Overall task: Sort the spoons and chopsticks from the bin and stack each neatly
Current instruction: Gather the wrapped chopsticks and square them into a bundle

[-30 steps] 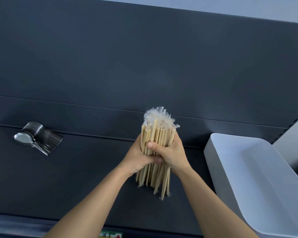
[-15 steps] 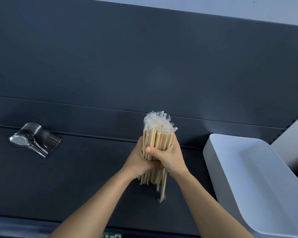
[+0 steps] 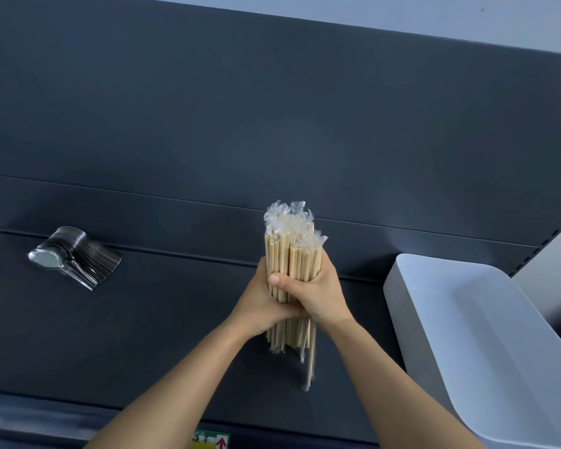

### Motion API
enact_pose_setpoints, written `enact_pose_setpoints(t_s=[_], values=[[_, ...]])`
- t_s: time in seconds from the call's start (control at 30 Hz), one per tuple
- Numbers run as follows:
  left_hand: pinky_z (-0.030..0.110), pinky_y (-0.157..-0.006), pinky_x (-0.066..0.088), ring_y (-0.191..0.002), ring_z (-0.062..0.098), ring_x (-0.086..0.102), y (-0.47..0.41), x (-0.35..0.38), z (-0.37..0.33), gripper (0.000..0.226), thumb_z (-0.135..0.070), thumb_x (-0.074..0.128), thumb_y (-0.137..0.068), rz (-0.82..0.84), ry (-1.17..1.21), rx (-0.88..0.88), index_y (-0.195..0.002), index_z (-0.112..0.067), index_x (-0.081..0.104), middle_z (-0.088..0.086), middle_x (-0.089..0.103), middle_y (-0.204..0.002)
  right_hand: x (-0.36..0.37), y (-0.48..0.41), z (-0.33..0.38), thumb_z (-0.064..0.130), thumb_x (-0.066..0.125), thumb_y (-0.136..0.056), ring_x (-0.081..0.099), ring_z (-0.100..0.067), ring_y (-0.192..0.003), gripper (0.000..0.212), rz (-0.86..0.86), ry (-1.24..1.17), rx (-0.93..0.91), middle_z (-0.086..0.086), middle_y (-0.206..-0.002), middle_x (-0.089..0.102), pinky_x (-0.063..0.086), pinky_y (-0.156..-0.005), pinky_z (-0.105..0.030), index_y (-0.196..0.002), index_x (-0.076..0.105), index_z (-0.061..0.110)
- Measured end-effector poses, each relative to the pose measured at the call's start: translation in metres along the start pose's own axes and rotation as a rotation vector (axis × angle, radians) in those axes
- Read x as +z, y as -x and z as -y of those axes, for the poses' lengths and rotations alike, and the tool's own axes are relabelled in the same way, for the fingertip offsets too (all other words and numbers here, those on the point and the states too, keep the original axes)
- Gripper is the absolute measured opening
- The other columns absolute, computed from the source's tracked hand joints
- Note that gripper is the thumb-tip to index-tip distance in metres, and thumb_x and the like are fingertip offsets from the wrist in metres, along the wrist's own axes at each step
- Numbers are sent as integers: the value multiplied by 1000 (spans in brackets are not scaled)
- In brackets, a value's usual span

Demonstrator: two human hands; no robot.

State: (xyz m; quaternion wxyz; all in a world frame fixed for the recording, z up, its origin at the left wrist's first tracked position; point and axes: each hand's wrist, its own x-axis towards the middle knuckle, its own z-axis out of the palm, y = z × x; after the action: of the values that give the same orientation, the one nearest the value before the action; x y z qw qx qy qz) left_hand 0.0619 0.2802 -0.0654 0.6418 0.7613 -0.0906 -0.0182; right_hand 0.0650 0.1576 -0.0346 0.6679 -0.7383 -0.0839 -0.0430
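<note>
Gripping a thick bundle of chopsticks (image 3: pixel 290 257) with left hand (image 3: pixel 256 306) and right hand (image 3: pixel 321 291) together, fingers curled round the middle of the sticks, right thumb laid across the front. Held upright over the middle of a dark shelf (image 3: pixel 143 335), clear plastic wrappers (image 3: pixel 287 218) bunched and poking up at the top end. Ragged at the bottom end, with one chopstick (image 3: pixel 310 367) hanging lower than the rest, tip close to the shelf; cannot tell whether touching. Bare forearms reaching in from the lower edge of the view. Off to the left, well apart from the hands: a neat overlapping stack of metal spoons (image 3: pixel 75 257) lying on the shelf, bowls to the left, handles fanned toward the lower right. To the right, near the right forearm: a white plastic bin (image 3: pixel 486 335) with rounded corners, open side up, partly cut off by the edge of the view. Behind everything, a dark grey back panel (image 3: pixel 272 108) under a strip of pale wall (image 3: pixel 434 14). At the front edge of the shelf, below the hands, a small green and red label (image 3: pixel 209 441), print too small to read.
</note>
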Motion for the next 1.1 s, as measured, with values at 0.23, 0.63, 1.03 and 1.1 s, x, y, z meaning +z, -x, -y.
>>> enact_pose_setpoints(t_s=[0.23,0.63,1.03,1.1], values=[[29,-89,54,-109,3,63,8,8,6,85,-26,79,-54,-51,-41,-1,-132,-21,46,-9,65,-116,7,0,3,44,88,-50,68,-13,-100,74,-14,-24,-9,0,-106,70,54,-86,-32,-112,58,18],[5,-69,46,-95,-13,58,10,4,-1,81,-19,84,-59,-74,-176,-21,-126,-32,40,-20,59,-107,8,3,-3,43,89,-50,68,-22,-104,84,3,-193,90,-10,-109,71,53,-94,-44,-120,59,9],[34,-93,52,-120,2,51,7,-2,-25,106,-26,78,-59,-49,-366,28,-142,-43,16,-16,47,-135,6,2,10,38,82,-60,65,-27,-111,75,5,-563,207,-14,-118,68,51,-97,-41,-125,60,8],[37,-94,51,-124,6,49,6,-12,-26,118,-32,78,-54,-24,-431,20,-148,-43,8,-13,43,-141,13,-1,9,36,81,-63,64,-27,-112,72,12,-621,246,-15,-121,66,51,-97,-42,-126,59,8]])
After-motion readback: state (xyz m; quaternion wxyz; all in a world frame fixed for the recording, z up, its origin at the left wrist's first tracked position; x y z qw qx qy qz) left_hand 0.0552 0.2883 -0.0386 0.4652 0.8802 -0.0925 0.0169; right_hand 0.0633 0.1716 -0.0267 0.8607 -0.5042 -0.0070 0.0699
